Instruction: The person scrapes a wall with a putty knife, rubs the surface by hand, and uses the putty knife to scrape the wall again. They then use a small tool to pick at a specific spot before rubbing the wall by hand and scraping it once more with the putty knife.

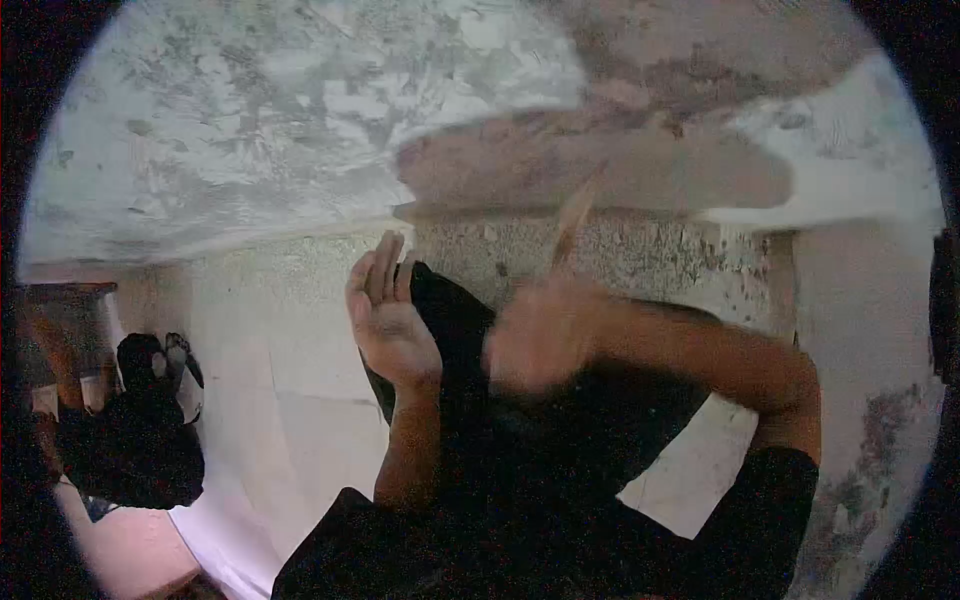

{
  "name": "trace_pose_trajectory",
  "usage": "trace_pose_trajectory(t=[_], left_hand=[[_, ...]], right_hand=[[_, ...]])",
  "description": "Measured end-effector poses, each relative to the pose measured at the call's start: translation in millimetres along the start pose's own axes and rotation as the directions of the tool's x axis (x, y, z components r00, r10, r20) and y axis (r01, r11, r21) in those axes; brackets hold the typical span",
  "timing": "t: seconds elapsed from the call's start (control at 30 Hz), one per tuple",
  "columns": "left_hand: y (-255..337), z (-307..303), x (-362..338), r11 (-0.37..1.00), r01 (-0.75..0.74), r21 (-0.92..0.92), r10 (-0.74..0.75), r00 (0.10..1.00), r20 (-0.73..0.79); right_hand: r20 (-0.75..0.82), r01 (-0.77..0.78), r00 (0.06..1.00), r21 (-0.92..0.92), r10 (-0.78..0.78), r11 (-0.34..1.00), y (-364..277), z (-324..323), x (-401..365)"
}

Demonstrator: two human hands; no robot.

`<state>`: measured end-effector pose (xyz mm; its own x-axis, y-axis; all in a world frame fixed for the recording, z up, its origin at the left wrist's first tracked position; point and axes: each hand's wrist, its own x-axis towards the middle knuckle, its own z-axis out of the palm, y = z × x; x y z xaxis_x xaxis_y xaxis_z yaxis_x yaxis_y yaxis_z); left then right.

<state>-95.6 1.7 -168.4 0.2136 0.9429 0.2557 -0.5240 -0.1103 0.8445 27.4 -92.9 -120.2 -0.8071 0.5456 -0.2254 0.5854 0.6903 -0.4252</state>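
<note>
My right hand (545, 338) is smeared by motion in front of my dark clothing. It appears closed around a thin, pointed, light brown tool (573, 222), whose blurred tip points up at a brown patch (610, 165). What kind of tool it is cannot be made out. Left of it, my left hand (393, 325) is raised with the palm showing. Its fingers stretch upward, slightly bent, and nothing is in them. Both hands are below the lower edge of a mottled white and grey surface (270, 120), apart from each other.
Under that surface's edge runs a rough, speckled strip (480, 250). Pale flat ground (260, 350) lies to the left. Another person in dark clothing (130, 440) is at the far left, near a dark-edged opening. A stained grey surface (870, 330) stands at the right.
</note>
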Motion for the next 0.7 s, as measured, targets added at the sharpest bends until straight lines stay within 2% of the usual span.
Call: trace_pose_trajectory(t=[0.17,0.2,0.23,0.27,0.33,0.37,0.43,0.47,0.5,0.53,0.57,0.6,0.63,0.67,0.7], left_hand=[[1.4,7.3,-11.3,0.999,0.019,-0.034,-0.017,0.999,0.041],[2.1,10.7,-14.1,0.998,0.032,-0.047,-0.030,0.999,0.038],[1.6,12.9,-16.4,0.998,0.042,-0.045,-0.041,0.998,0.038],[0.2,16.4,-16.1,0.998,0.062,-0.033,-0.059,0.993,0.100],[-8.4,13.5,-23.2,0.998,0.070,-0.001,-0.067,0.966,0.251],[-12.3,13.8,-23.0,0.999,0.051,-0.003,-0.049,0.964,0.263],[-12.6,13.7,-36.1,0.984,0.179,0.024,-0.173,0.897,0.406],[-10.2,17.7,-42.2,0.983,0.184,0.027,-0.179,0.903,0.391],[-6.2,24.4,-44.1,0.947,0.308,0.089,-0.307,0.792,0.528],[-1.9,29.5,-46.8,0.893,0.417,0.171,-0.422,0.640,0.642],[0.4,32.3,-50.2,0.788,0.491,0.370,-0.597,0.465,0.653],[7.5,39.8,-49.8,0.861,0.218,0.459,-0.505,0.468,0.725],[13.8,48.3,-50.5,0.863,-0.077,0.499,-0.424,0.426,0.799],[14.5,55.7,-52.4,0.854,-0.068,0.515,-0.442,0.426,0.789],[13.3,62.7,-54.3,0.815,-0.141,0.563,-0.464,0.423,0.778]], right_hand=[[-0.288,0.008,0.957,-0.130,-0.045,0.991,-0.5,8.4,-3.7],[-0.286,0.010,0.957,-0.135,-0.048,0.991,7.2,7.9,-7.5],[-0.458,0.017,0.881,-0.217,-0.117,0.976,21.4,6.4,-12.8],[-0.606,0.003,0.773,-0.293,-0.188,0.956,37.8,3.5,-19.0],[-0.806,-0.085,0.474,-0.442,-0.354,0.893,55.5,0.0,-27.8],[-0.677,-0.101,0.734,-0.186,-0.053,0.977,34.2,8.1,-29.0],[-0.754,-0.054,0.655,-0.107,-0.046,0.993,-3.9,4.4,-25.9],[-0.851,-0.048,0.525,-0.053,-0.020,0.997,-16.1,1.4,-29.5],[-0.848,-0.035,0.530,-0.040,-0.016,0.999,-24.1,-0.7,-32.7],[-0.956,-0.165,0.230,0.145,0.181,0.975,-33.1,-1.0,-35.5],[-0.932,-0.228,-0.110,0.362,0.345,0.904,-41.5,2.7,-38.4],[-0.783,-0.053,-0.269,0.594,0.561,0.803,-46.3,12.8,-43.1],[-0.552,0.157,-0.375,0.754,0.745,0.638,-51.2,25.1,-48.6],[-0.498,0.464,-0.359,0.639,0.789,0.614,-50.1,28.7,-53.8],[-0.453,0.719,-0.327,0.451,0.829,0.529,-46.5,29.7,-56.8]])
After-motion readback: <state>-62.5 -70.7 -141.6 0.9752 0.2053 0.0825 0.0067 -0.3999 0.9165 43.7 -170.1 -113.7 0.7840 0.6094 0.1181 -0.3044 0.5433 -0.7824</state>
